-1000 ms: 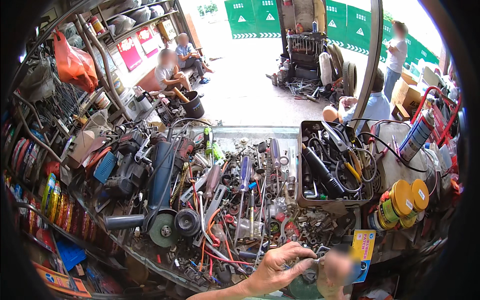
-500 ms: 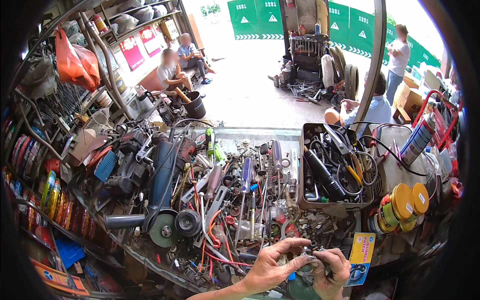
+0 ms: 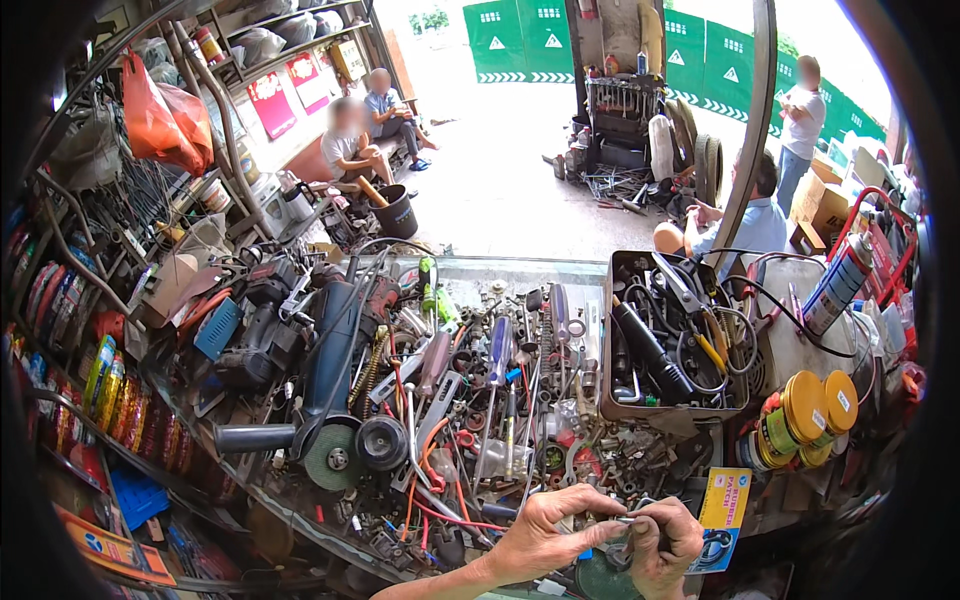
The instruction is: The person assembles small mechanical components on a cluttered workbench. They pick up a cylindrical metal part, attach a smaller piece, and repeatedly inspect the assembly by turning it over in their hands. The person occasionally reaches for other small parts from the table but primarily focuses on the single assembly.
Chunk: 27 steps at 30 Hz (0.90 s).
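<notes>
My left hand (image 3: 558, 532) and my right hand (image 3: 664, 546) meet over the near edge of the cluttered workbench. A small metal piece (image 3: 627, 519) is pinched between their fingertips. Its exact kind is too small to tell, and fingers cover part of it. Thumb and forefinger of the left hand close on it from the left, while the curled fingers of the right hand grip it from the other side. Below the hands lies a dull green disc (image 3: 604, 578), partly hidden. Just right of the right hand stands a yellow and blue rubber patch box (image 3: 722, 518).
An angle grinder (image 3: 330, 350) lies left on the bench among screwdrivers (image 3: 500, 350), wires and loose hardware. At the right sit a metal tool box (image 3: 675, 402), yellow-lidded cans (image 3: 805, 405) and a spray can (image 3: 838, 285). Several people are beyond the bench.
The forefinger of my left hand has come down closer to its thumb, onto the small metal piece. The whole view has shifted slightly; the bench things stay in place.
</notes>
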Motion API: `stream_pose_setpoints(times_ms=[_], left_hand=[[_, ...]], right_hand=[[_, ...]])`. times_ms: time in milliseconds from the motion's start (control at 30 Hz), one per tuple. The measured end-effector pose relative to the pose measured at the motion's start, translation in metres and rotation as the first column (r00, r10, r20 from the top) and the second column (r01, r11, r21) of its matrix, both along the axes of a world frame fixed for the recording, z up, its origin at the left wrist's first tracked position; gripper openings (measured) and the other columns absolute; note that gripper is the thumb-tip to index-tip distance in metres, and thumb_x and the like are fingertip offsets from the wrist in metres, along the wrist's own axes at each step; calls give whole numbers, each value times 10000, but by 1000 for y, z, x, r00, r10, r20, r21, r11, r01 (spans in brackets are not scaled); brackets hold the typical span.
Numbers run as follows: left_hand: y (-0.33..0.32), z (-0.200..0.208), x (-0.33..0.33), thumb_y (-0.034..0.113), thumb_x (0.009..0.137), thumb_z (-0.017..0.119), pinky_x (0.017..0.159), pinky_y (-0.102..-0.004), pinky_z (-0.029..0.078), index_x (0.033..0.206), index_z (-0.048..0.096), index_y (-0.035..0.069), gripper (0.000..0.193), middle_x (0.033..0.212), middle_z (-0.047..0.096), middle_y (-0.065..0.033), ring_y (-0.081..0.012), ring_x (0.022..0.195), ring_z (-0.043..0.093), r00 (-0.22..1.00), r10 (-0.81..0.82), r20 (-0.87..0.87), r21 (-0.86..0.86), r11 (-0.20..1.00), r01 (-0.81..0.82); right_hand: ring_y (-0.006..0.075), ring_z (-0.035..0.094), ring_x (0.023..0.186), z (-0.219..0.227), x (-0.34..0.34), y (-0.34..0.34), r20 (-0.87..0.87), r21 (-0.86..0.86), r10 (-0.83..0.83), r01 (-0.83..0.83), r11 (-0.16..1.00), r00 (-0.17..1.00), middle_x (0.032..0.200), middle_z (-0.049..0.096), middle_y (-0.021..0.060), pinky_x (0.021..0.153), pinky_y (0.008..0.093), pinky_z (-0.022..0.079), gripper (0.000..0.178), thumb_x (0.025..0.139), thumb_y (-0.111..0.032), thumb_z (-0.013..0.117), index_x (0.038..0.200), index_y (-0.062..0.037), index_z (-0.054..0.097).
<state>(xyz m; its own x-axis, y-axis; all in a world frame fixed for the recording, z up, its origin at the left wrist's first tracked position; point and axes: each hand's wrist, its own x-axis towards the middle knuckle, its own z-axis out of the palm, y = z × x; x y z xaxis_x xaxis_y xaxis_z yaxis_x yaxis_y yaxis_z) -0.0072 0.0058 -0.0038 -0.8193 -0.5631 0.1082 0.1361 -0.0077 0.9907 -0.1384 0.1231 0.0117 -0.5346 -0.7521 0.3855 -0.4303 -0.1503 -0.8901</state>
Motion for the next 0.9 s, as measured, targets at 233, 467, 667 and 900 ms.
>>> stream_pose_setpoints(times_ms=[233,467,667,900], left_hand=[[4,9,5,119,921,774,811,-234,514,1138,748,31,236,991,720,-32,-83,941,643,998,45,-46,180,983,-36],[2,5,15,141,929,772,798,-213,506,1190,743,46,279,976,721,-4,-59,893,628,996,-10,86,357,934,-22],[-9,11,21,101,1004,660,995,-267,481,1284,693,31,291,1208,683,-82,-123,1141,604,985,-152,85,207,969,132],[-12,2,18,90,973,700,959,-274,514,1203,713,-3,248,1122,711,-59,-119,1069,648,981,-182,72,469,874,127]], right_hand=[[189,622,728,-1,-1,0,-17,3,33,-33,999,999,870,649,112,639,293,487,182,985,-177,664,986,2,699],[259,665,767,0,0,0,-116,-6,56,-58,998,992,904,679,149,678,324,521,147,953,-139,686,1009,-4,710],[174,626,620,-12,1,-4,-218,-72,-25,9,997,976,750,649,92,568,310,490,224,935,-195,753,936,19,685],[314,683,732,2,5,-2,-234,-64,-6,-10,998,972,885,704,163,656,380,549,94,915,-82,705,985,-21,726]])
